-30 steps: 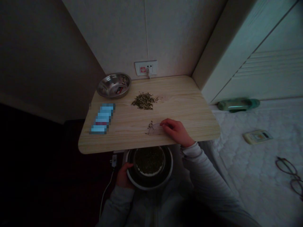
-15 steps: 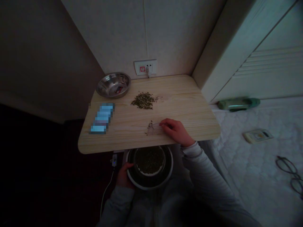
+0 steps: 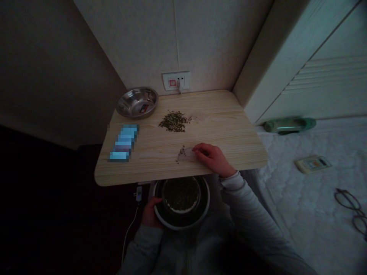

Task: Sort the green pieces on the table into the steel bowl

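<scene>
My right hand (image 3: 211,157) rests low over the front of the wooden table (image 3: 229,133), its fingers closed on the edge of a clear, thin plastic piece (image 3: 187,154). Several small dark green grains (image 3: 180,152) lie along the left end of that piece. Farther back is a larger pile of the same grains (image 3: 174,122). Below the front edge, my left hand (image 3: 152,212) grips the rim of a round, white-rimmed bowl (image 3: 183,228). Inside it sits a smaller round vessel filled with dark grains (image 3: 182,194); the table edge hides its far side.
A steel bowl (image 3: 127,105) stands at the table's back left, with a blurred-out phone (image 3: 124,143) in front of it. A wall socket (image 3: 176,81) holds a plug. On the quilted bed at right lie a green bottle (image 3: 289,125), a small box (image 3: 312,164) and glasses (image 3: 348,200).
Almost nothing differs. The right hand and the clear piece have shifted very slightly to the left; the left hand and the bowl stay in place.
</scene>
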{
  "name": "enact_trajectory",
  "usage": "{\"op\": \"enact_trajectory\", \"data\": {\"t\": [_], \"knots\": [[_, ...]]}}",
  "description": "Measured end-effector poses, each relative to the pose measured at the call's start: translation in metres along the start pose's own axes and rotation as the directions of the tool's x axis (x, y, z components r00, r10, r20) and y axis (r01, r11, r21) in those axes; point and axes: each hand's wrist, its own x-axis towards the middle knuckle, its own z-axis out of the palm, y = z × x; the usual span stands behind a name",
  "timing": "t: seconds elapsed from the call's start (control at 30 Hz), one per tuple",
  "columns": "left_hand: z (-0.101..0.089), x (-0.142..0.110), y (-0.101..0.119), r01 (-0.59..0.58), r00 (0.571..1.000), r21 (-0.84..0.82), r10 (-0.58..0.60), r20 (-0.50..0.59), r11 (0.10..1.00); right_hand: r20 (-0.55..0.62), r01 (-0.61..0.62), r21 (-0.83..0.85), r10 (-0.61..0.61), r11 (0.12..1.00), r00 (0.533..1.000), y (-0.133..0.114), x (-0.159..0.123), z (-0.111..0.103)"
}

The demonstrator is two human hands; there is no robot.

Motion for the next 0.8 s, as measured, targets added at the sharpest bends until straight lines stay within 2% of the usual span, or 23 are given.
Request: {"op": "enact_trajectory", "data": {"t": [0.17,0.43,0.8], "knots": [[-0.0003,0.0010,0.0001,0.014,1.000,0.004,-0.014,-0.011,1.000,0.003,0.025,-0.027,-0.025,0.999,1.000,0.0002,-0.0001,0.0006],[-0.0019,0.0026,-0.0008,-0.046,0.999,-0.010,0.045,-0.022,0.999,0.010,0.030,-0.032,-0.029,0.999,1.000,0.0012,0.0007,0.0007],[0.0028,-0.0014,-0.0009,0.007,1.000,-0.020,-0.008,-0.023,1.000,0.052,0.046,-0.027,-0.045,0.999,0.998,0.0003,0.0003,0.0001]]}}
